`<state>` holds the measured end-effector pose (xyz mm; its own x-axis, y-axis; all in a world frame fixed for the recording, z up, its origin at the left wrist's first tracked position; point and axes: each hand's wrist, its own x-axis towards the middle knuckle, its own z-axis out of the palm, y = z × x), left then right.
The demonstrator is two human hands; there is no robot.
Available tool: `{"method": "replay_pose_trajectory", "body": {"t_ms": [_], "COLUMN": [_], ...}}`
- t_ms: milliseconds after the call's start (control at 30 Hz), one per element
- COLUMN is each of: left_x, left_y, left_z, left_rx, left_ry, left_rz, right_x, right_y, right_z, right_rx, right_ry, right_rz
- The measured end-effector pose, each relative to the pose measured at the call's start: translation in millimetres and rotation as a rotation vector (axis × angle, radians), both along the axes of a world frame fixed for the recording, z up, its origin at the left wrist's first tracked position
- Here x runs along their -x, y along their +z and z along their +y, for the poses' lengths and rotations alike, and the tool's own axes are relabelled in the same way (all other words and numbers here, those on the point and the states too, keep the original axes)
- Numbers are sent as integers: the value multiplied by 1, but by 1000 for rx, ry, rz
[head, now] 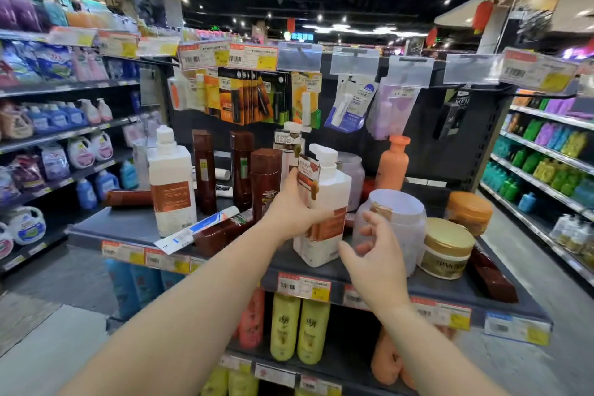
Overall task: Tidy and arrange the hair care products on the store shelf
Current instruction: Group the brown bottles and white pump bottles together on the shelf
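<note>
While left hand (294,206) grips pump bottle (324,212) (upright), right hand (374,251) hovers beside, fingers spread.

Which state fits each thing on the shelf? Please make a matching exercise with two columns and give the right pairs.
Things:
1. white pump bottle
2. gold-lid jar
3. orange bottle
4. white tube

States:
A. lying flat at the shelf's front edge
B. upright near the back panel
C. gripped by the left hand
D. upright at the right, untouched

Pairs: 1-C, 2-D, 3-B, 4-A
</note>
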<state>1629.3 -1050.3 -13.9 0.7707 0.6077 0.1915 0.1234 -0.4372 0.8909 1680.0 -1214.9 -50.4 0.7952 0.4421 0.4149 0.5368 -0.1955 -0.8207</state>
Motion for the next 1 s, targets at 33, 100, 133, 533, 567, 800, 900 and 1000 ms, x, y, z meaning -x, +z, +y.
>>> {"method": "replay_pose_trajectory", "body": {"t_ms": [33, 100, 133, 533, 567, 800, 900, 1000], "left_x": [5, 17, 24, 42, 40, 29, 35, 44], "left_y": [5, 15, 20, -21, -23, -25, -31, -33], "left_z": [1, 5, 7, 48, 49, 61, 72, 83], "left_rx": [-23, -99, -137, 44, 50, -201, -187, -142], "left_ry": [-13, 3, 52, 439, 407, 367, 382, 373], "left_rz": [33, 56, 28, -38, -4, 215, 174, 131], "right_x": [5, 11, 12, 1, -1, -12, -12, -8], "right_y": [-2, -8, -10, -28, -29, -29, -31, -29], "right_z": [4, 11, 13, 42, 45, 61, 71, 82], "right_rx": [17, 44, 58, 150, 152, 218, 259, 260], "right_ry": [19, 54, 60, 132, 132, 35, -49, -103], "right_rz": [22, 71, 88, 223, 239, 226, 189, 181]}}
